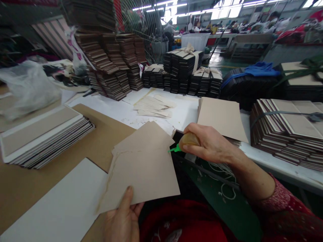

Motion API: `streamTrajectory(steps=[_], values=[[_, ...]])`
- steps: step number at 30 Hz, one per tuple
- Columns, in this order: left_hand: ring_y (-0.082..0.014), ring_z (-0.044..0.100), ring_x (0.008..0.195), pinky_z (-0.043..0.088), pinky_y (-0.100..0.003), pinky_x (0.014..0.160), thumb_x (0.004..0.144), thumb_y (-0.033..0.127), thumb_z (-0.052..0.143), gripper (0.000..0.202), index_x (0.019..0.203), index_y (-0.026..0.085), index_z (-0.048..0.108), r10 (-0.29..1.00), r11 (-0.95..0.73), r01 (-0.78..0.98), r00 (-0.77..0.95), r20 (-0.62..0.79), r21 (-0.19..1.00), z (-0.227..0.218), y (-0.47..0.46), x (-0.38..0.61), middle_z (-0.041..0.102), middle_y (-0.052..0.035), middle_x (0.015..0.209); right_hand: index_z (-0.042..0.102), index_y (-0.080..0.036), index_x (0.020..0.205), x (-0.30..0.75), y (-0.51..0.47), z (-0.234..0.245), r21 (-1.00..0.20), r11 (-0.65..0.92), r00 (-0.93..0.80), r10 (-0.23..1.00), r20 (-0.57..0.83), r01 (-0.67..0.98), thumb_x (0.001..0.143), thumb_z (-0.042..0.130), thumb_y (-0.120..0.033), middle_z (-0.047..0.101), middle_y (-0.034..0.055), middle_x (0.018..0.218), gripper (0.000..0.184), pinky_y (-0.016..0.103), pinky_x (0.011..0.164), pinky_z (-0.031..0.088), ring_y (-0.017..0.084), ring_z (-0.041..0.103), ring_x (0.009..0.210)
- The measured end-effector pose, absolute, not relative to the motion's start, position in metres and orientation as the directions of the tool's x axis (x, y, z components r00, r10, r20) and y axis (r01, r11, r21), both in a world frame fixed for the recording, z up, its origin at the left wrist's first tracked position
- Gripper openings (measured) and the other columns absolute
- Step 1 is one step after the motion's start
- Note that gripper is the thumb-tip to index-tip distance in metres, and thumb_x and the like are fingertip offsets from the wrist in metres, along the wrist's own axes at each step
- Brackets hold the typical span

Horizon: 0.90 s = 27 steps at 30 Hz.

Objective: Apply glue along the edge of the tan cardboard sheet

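My left hand (123,218) is closed on the near edge of a beige cardboard sheet (143,171), thumb on top and fingers underneath. A line of yellowish glue runs along the sheet's left and far sides. Other sheets of the same board lie beneath its far end. In my right hand (207,143) is a squeeze glue bottle (189,139), amber with a green nozzle. The nozzle tip is at the sheet's right edge; whether it touches cannot be told. A white board (55,201) lies at the lower left.
A stack of framed panels (45,137) stands at left. Paper strips (153,106) lie on the white table (108,111). Tall brown stacks (111,64) and tied black bundles (181,67) stand behind. To the right are a cardboard pile (219,116) and a strapped brown stack (285,131).
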<state>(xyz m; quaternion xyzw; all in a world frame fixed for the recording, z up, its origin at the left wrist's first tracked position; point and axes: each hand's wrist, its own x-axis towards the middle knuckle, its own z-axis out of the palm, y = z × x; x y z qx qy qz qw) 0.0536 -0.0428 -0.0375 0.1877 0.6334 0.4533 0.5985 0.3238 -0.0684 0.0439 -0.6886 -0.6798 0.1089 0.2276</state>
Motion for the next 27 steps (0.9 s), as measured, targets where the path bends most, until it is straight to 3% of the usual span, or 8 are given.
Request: streamTrajectory(steps=[5, 10, 16, 22, 27], values=[[-0.0209, 0.066, 0.097, 0.050, -0.050, 0.094, 0.081, 0.022, 0.067, 0.026, 0.107, 0.023, 0.068, 0.812, 0.482, -0.271, -0.219, -0.541, 0.833, -0.039, -0.045, 0.053, 0.067, -0.0064, 0.114, 0.056, -0.020, 0.105, 0.325, -0.079, 0.044, -0.501, 0.059, -0.015, 0.996, 0.092, 0.863, 0.085, 0.065, -0.034, 0.062, 0.0031, 0.092, 0.026, 0.028, 0.068, 0.039, 0.020, 0.056, 0.081], [-0.0216, 0.064, 0.104, 0.047, -0.053, 0.094, 0.081, 0.021, 0.068, 0.039, 0.116, 0.035, 0.064, 0.850, 0.439, -0.239, -0.201, -0.486, 0.866, -0.040, -0.045, 0.053, 0.066, -0.0012, 0.120, 0.056, -0.020, 0.105, 0.328, -0.086, 0.043, -0.508, 0.071, -0.027, 0.995, 0.093, 0.858, 0.084, 0.066, -0.034, 0.061, 0.0032, 0.092, 0.027, 0.029, 0.069, 0.040, 0.020, 0.056, 0.080], [-0.0221, 0.064, 0.104, 0.045, -0.054, 0.096, 0.080, 0.021, 0.069, 0.035, 0.113, 0.034, 0.067, 0.846, 0.437, -0.238, -0.218, -0.486, 0.868, -0.041, -0.045, 0.054, 0.067, -0.0021, 0.119, 0.057, -0.020, 0.105, 0.328, -0.091, 0.043, -0.547, 0.104, -0.074, 0.994, 0.076, 0.831, 0.084, 0.066, -0.035, 0.061, 0.0030, 0.091, 0.027, 0.028, 0.068, 0.039, 0.020, 0.055, 0.079], [-0.0183, 0.067, 0.093, 0.055, -0.041, 0.085, 0.080, 0.020, 0.069, 0.034, 0.112, 0.030, 0.068, 0.842, 0.439, -0.281, -0.202, -0.500, 0.853, -0.040, -0.045, 0.051, 0.068, -0.0044, 0.116, 0.055, -0.019, 0.101, 0.328, -0.080, 0.037, -0.513, 0.062, 0.031, 0.985, 0.171, 0.856, 0.085, 0.065, -0.033, 0.060, 0.0028, 0.092, 0.023, 0.028, 0.068, 0.038, 0.019, 0.055, 0.080], [-0.0194, 0.067, 0.095, 0.059, -0.032, 0.073, 0.080, 0.017, 0.068, 0.040, 0.118, 0.030, 0.064, 0.859, 0.412, -0.284, -0.196, -0.473, 0.866, -0.042, -0.044, 0.052, 0.066, -0.0060, 0.119, 0.055, -0.019, 0.104, 0.330, -0.082, 0.036, -0.521, 0.103, -0.026, 0.988, 0.154, 0.847, 0.085, 0.065, -0.034, 0.059, 0.0029, 0.092, 0.026, 0.028, 0.067, 0.038, 0.019, 0.055, 0.079]])
